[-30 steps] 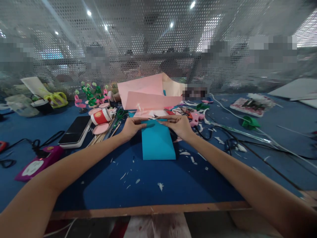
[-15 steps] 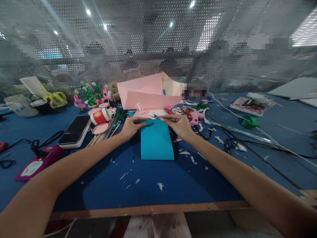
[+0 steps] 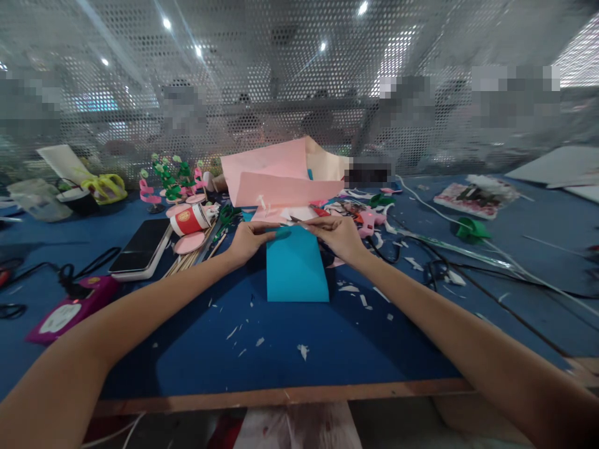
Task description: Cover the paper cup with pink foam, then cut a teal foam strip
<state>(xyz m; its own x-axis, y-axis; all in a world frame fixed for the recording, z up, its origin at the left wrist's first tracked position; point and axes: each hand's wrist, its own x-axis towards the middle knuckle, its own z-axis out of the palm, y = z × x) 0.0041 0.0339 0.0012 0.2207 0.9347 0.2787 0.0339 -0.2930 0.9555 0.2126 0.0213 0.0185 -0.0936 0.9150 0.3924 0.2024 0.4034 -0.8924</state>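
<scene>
A bright blue paper sheet (image 3: 297, 268) hangs from my hands at the middle of the table, its lower part curving down to a straight bottom edge near the tabletop. My left hand (image 3: 249, 240) pinches its top left corner between thumb and fingers. At the top right corner, my right hand (image 3: 337, 237) grips the same sheet, fingertips pointing inward. Just behind the fingertips rise large pink paper sheets (image 3: 276, 168), partly folded over. Whether a small piece lies between my fingertips I cannot tell.
Left stand a phone (image 3: 143, 245), a red-and-white paper cup (image 3: 189, 218), thin sticks, green scissors (image 3: 228, 215), pink-green paper flowers (image 3: 171, 178) and a purple power strip (image 3: 72, 308). To the right lie a pink glue gun (image 3: 371, 220), cables and paper scraps. A perforated metal screen (image 3: 262, 81) closes the back.
Almost nothing differs. Both hands keep their hold on the blue paper, whose lower part has shifted very slightly.
</scene>
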